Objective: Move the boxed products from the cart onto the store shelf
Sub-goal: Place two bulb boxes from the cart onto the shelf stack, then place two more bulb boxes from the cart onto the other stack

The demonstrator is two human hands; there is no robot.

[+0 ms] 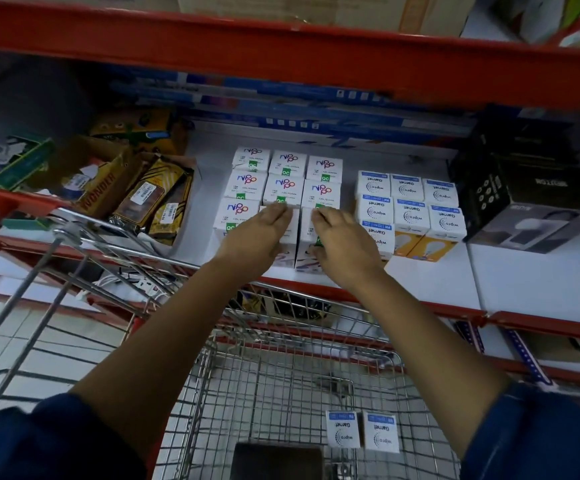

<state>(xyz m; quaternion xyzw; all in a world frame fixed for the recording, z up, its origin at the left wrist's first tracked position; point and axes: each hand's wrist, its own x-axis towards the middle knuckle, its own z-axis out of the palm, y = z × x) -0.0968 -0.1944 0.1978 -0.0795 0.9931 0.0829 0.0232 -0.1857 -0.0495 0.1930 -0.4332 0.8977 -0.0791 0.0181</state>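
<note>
White Nippo boxes (pixel 285 183) stand in three rows on the white store shelf (pixel 524 282). My left hand (pixel 257 237) lies over the front middle Nippo box (pixel 287 252), fingers stretched across its top. My right hand (pixel 344 244) covers the front right Nippo box (pixel 306 237), thumb against its front face. To the right stands a block of white Wipro Garnet boxes (pixel 408 206). Two more Wipro Garnet boxes (pixel 343 429) stand upright in the wire cart (pixel 281 375) below my arms.
Yellow packets in an open carton (pixel 150 195) sit on the shelf at the left. Black and grey product boxes (pixel 524 202) stand at the right. A red shelf beam (pixel 281 53) hangs low overhead. The cart's red handle (pixel 11 202) is at the left.
</note>
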